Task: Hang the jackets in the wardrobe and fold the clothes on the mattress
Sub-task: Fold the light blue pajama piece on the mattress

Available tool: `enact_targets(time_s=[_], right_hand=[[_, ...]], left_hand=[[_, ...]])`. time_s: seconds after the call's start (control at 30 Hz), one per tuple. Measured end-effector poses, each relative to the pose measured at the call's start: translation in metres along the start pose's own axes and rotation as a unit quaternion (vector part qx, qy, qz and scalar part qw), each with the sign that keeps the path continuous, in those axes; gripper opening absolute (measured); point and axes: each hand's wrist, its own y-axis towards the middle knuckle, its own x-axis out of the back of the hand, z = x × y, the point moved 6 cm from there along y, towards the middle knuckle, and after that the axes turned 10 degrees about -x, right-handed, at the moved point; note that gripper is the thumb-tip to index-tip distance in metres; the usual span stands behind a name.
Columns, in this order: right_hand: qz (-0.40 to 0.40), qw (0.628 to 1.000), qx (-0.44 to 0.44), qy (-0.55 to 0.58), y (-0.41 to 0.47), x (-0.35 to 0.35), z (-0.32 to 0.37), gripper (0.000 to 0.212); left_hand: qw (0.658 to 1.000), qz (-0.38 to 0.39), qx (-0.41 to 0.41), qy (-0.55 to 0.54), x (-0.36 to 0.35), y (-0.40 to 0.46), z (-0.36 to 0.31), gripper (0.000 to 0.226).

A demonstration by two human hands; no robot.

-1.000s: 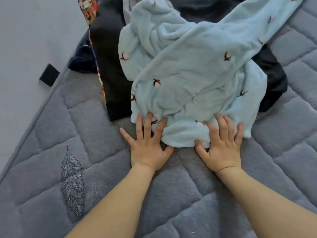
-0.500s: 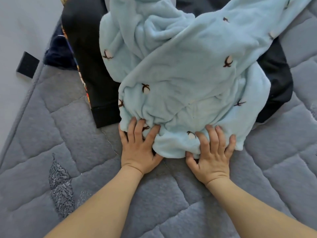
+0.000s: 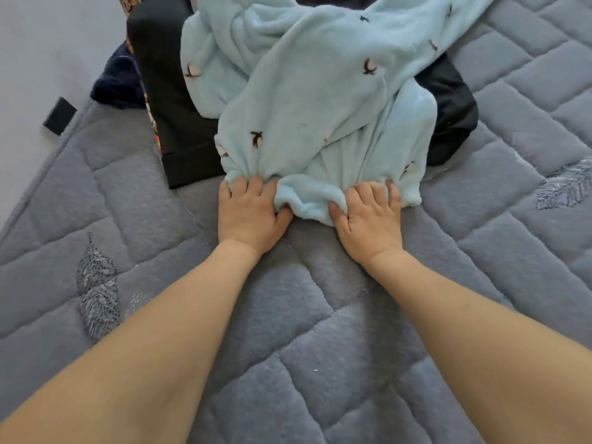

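Head: both hands grip blue fleece garment (image 3: 307, 100) hem.

I note left hand (image 3: 248, 216) and right hand (image 3: 368, 219), flat with fingers spread a second ago, now curled into near hem of light blue fleece garment with small dark motifs (image 3: 307, 100). Fabric bunched under fingertips, hem gathered into folds between hands. Hands now closer together.
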Motion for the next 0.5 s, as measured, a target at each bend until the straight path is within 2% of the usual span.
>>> enact_targets(time_s=[0.13,0.2,0.3,0.33,0.4,0.43,0.47,0.5], right_hand=[[0.076,0.997,-0.001,-0.033,-0.05,0.022,-0.007,0.053],[0.121,0.992,0.028,-0.035,-0.092,0.035,-0.012,0.046],[0.274,0.957,0.062,-0.067,-0.15,0.049,-0.028,0.032],[0.336,0.938,0.051,-0.074,-0.165,0.052,-0.036,0.028],[0.453,0.886,-0.043,-0.087,-0.193,0.062,-0.059,0.034],[0.482,0.868,-0.094,-0.08,-0.206,0.07,-0.071,0.043],[0.481,0.866,-0.12,-0.07,-0.216,0.077,-0.081,0.049],[0.457,0.878,-0.126,-0.059,-0.223,0.086,-0.091,0.049]], left_hand=[[0.999,0.018,-0.028,0.008,0.023,-0.049,-0.04,0.038],[0.998,0.05,-0.043,-0.011,0.038,-0.084,-0.066,0.037],[0.981,0.188,-0.044,-0.026,0.048,-0.151,-0.106,0.047],[0.968,0.245,-0.041,-0.043,0.048,-0.173,-0.12,0.052],[0.924,0.359,-0.056,-0.118,0.049,-0.21,-0.152,0.054],[0.889,0.424,-0.07,-0.156,0.053,-0.226,-0.167,0.049],[0.859,0.47,-0.091,-0.182,0.058,-0.241,-0.177,0.042],[0.847,0.481,-0.117,-0.191,0.064,-0.252,-0.183,0.035]])
